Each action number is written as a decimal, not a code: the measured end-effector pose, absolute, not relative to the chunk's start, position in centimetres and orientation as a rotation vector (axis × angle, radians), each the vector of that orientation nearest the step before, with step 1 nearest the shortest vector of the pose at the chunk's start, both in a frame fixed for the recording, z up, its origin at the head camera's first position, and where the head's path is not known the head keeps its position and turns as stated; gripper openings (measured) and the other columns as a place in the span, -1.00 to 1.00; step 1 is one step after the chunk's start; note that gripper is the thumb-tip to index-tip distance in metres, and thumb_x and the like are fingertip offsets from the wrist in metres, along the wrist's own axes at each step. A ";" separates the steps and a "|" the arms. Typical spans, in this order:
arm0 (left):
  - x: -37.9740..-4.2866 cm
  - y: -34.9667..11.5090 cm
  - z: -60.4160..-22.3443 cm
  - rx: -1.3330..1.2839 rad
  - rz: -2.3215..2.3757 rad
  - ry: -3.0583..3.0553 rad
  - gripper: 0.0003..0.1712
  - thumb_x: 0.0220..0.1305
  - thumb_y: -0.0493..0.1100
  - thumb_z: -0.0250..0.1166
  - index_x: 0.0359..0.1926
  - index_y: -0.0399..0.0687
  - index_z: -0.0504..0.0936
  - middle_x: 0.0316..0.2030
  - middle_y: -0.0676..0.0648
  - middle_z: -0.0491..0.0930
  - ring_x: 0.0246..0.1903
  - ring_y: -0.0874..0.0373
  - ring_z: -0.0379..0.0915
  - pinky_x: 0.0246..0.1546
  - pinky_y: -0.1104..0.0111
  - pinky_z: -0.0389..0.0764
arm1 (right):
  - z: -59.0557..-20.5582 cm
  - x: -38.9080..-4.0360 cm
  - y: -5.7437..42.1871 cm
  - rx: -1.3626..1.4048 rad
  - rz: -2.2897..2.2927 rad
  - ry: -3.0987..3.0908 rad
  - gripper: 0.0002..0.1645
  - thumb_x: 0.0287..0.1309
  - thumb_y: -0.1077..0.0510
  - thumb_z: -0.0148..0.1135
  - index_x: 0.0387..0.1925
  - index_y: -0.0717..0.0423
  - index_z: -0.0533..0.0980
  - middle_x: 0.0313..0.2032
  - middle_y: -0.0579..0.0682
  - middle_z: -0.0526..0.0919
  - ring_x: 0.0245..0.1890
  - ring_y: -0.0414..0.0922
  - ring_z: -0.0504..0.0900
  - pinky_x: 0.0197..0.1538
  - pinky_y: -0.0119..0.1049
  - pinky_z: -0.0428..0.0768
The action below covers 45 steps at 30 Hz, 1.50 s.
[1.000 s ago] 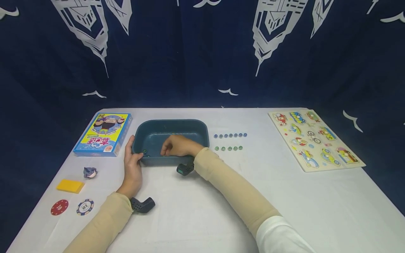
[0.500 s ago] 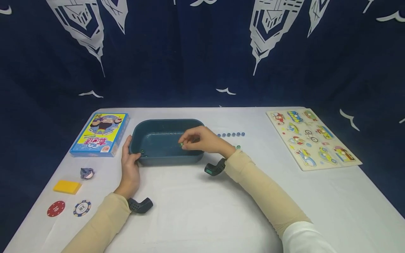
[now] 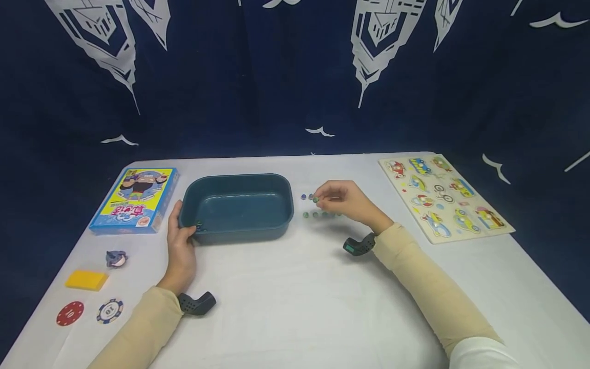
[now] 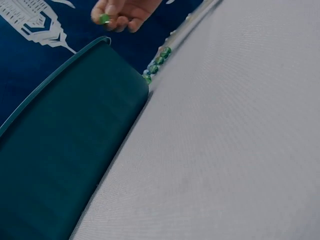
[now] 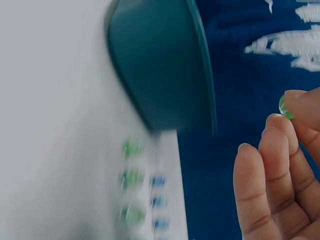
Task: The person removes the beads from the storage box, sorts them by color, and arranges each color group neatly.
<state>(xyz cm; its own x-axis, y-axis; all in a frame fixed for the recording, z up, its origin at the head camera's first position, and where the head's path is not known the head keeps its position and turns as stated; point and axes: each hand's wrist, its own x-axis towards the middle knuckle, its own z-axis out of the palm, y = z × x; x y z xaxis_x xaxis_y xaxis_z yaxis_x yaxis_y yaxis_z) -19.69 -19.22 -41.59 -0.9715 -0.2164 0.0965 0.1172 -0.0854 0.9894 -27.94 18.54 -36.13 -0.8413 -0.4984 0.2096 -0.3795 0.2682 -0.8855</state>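
Note:
In the head view my left hand (image 3: 181,253) grips the left end of a teal plastic basin (image 3: 239,210), thumb over the rim and fingers along the outside. A few small dark-green marbles (image 3: 198,225) lie inside near that thumb. To the right of the basin, my right hand (image 3: 348,200) pinches a green glass marble (image 5: 284,106) between thumb and forefinger, above the table. Below it runs a row of green marbles (image 3: 315,215), with a row of blue marbles (image 3: 303,197) behind, partly hidden by the hand.
A boxed game (image 3: 133,201), a small shark figure (image 3: 116,258), a yellow block (image 3: 86,280), a red chip (image 3: 70,313) and a white-and-blue chip (image 3: 110,311) lie at left. A wooden puzzle board (image 3: 442,197) lies at right. A dark blue curtain (image 3: 258,102) hangs behind.
My right hand has come up out of the basin with a green marble and moved right, over the marble rows. My left hand stays on the basin. The head view has shifted slightly.

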 end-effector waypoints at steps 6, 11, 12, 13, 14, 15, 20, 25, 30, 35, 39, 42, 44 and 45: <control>-19.7 -19.2 -41.4 0.107 -2.156 -1.960 -0.14 0.25 -0.34 -0.26 0.59 0.05 -0.17 0.56 0.19 -0.26 0.52 0.33 -0.44 0.48 0.37 -0.31 | -37.4 -28.1 22.4 -0.663 -1.589 2.571 -0.79 0.17 0.30 0.30 -0.13 0.25 0.62 -0.21 0.07 0.68 -0.19 -0.10 0.63 -0.09 -0.31 0.65; -19.5 -19.2 -41.3 0.104 -2.162 -1.957 -0.14 0.25 -0.35 -0.27 0.59 0.03 -0.18 0.56 0.18 -0.27 0.52 0.32 -0.43 0.46 0.44 -0.27 | -38.5 -28.3 24.2 -0.545 -1.498 2.662 -0.78 0.16 0.32 0.25 -0.13 0.28 0.61 -0.22 0.12 0.67 -0.20 -0.10 0.62 -0.10 -0.34 0.61; -19.5 -19.1 -41.2 0.101 -2.167 -1.951 -0.14 0.25 -0.35 -0.27 0.59 0.02 -0.18 0.57 0.17 -0.27 0.52 0.32 -0.43 0.46 0.45 -0.26 | -38.7 -28.3 24.4 -0.515 -1.487 2.666 -0.78 0.16 0.33 0.25 -0.13 0.29 0.60 -0.23 0.13 0.66 -0.22 -0.09 0.62 -0.12 -0.33 0.63; -19.5 -19.1 -41.2 0.098 -2.171 -1.944 -0.14 0.25 -0.35 -0.27 0.59 0.01 -0.18 0.57 0.16 -0.26 0.52 0.32 -0.42 0.45 0.47 -0.25 | -38.9 -28.3 24.5 -0.485 -1.472 2.670 -0.78 0.16 0.32 0.25 -0.13 0.29 0.60 -0.24 0.13 0.66 -0.24 -0.08 0.63 -0.15 -0.32 0.65; -19.5 -19.1 -41.2 0.095 -2.177 -1.938 -0.14 0.25 -0.36 -0.28 0.59 0.01 -0.18 0.57 0.16 -0.26 0.52 0.32 -0.42 0.45 0.49 -0.24 | -39.0 -28.3 24.6 -0.459 -1.461 2.672 -0.77 0.16 0.33 0.25 -0.13 0.30 0.60 -0.24 0.14 0.65 -0.27 -0.07 0.63 -0.19 -0.30 0.67; -19.5 -19.1 -41.3 0.093 -2.180 -1.936 -0.14 0.24 -0.36 -0.28 0.59 0.00 -0.18 0.57 0.16 -0.26 0.52 0.31 -0.41 0.44 0.50 -0.23 | -39.2 -28.3 24.7 -0.437 -1.439 2.680 -0.77 0.16 0.32 0.25 -0.12 0.30 0.59 -0.25 0.14 0.65 -0.29 -0.07 0.64 -0.21 -0.30 0.68; -19.6 -19.1 -41.3 0.090 -2.184 -1.933 -0.14 0.24 -0.36 -0.28 0.59 0.01 -0.18 0.57 0.15 -0.26 0.52 0.32 -0.41 0.44 0.50 -0.23 | -40.2 -28.4 24.8 -0.351 -1.314 2.721 -0.78 0.18 0.28 0.25 -0.13 0.26 0.60 -0.31 0.10 0.63 -0.38 -0.06 0.65 -0.31 -0.30 0.69; -19.5 -19.1 -41.3 0.078 -2.178 -1.939 -0.14 0.25 -0.36 -0.29 0.59 0.01 -0.19 0.56 0.15 -0.28 0.52 0.31 -0.43 0.45 0.49 -0.26 | -40.7 -28.4 24.9 -0.327 -1.272 2.731 -0.80 0.20 0.27 0.25 -0.15 0.26 0.61 -0.34 0.08 0.62 -0.42 -0.08 0.63 -0.36 -0.30 0.69; -19.4 -19.0 -41.2 0.068 -2.177 -1.941 -0.15 0.26 -0.36 -0.29 0.59 0.00 -0.20 0.57 0.13 -0.30 0.53 0.30 -0.46 0.44 0.51 -0.26 | -40.9 -28.6 25.0 -0.316 -1.264 2.719 -0.82 0.20 0.27 0.27 -0.17 0.26 0.62 -0.35 0.07 0.61 -0.43 -0.10 0.62 -0.36 -0.32 0.69; -19.4 -19.1 -41.2 0.071 -2.174 -1.951 -0.15 0.26 -0.35 -0.29 0.58 0.02 -0.21 0.56 0.15 -0.30 0.53 0.31 -0.46 0.44 0.51 -0.27 | -40.9 -28.5 25.0 -0.308 -1.252 2.724 -0.82 0.18 0.27 0.28 -0.17 0.26 0.63 -0.35 0.06 0.61 -0.44 -0.11 0.62 -0.36 -0.33 0.68; -19.4 -19.1 -41.2 0.079 -2.168 -1.962 -0.15 0.27 -0.34 -0.29 0.58 0.03 -0.21 0.56 0.17 -0.29 0.52 0.32 -0.45 0.44 0.50 -0.27 | -40.9 -28.6 25.0 -0.300 -1.245 2.728 -0.81 0.18 0.27 0.28 -0.16 0.25 0.63 -0.35 0.06 0.61 -0.44 -0.11 0.62 -0.36 -0.35 0.67; -19.5 -19.1 -41.2 0.090 -2.170 -1.961 -0.15 0.27 -0.34 -0.29 0.59 0.04 -0.20 0.56 0.18 -0.28 0.52 0.33 -0.45 0.44 0.49 -0.27 | -40.9 -28.5 25.0 -0.294 -1.239 2.733 -0.79 0.19 0.26 0.26 -0.14 0.25 0.63 -0.35 0.06 0.61 -0.43 -0.10 0.62 -0.35 -0.34 0.67; -19.5 -19.1 -41.2 0.093 -2.172 -1.958 -0.15 0.27 -0.34 -0.29 0.59 0.04 -0.20 0.56 0.18 -0.28 0.52 0.33 -0.44 0.45 0.49 -0.27 | -40.8 -28.5 24.9 -0.292 -1.233 2.738 -0.78 0.23 0.23 0.26 -0.11 0.24 0.63 -0.35 0.07 0.62 -0.43 -0.09 0.62 -0.35 -0.33 0.67; -19.5 -19.1 -41.2 0.093 -2.174 -1.954 -0.15 0.27 -0.35 -0.29 0.59 0.03 -0.20 0.56 0.18 -0.28 0.52 0.33 -0.44 0.45 0.48 -0.27 | -40.7 -28.4 24.9 -0.289 -1.234 2.740 -0.77 0.24 0.22 0.26 -0.10 0.23 0.63 -0.36 0.07 0.62 -0.43 -0.09 0.62 -0.35 -0.32 0.67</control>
<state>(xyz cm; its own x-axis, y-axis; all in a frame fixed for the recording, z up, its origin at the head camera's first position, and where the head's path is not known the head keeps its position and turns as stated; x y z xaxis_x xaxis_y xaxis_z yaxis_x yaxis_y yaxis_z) -19.50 -19.08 -41.23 -0.9746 -0.2017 0.0971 0.1180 -0.0942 0.9885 -28.39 24.93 -40.65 -0.9742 -0.2231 -0.0330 -0.1231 0.6488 -0.7509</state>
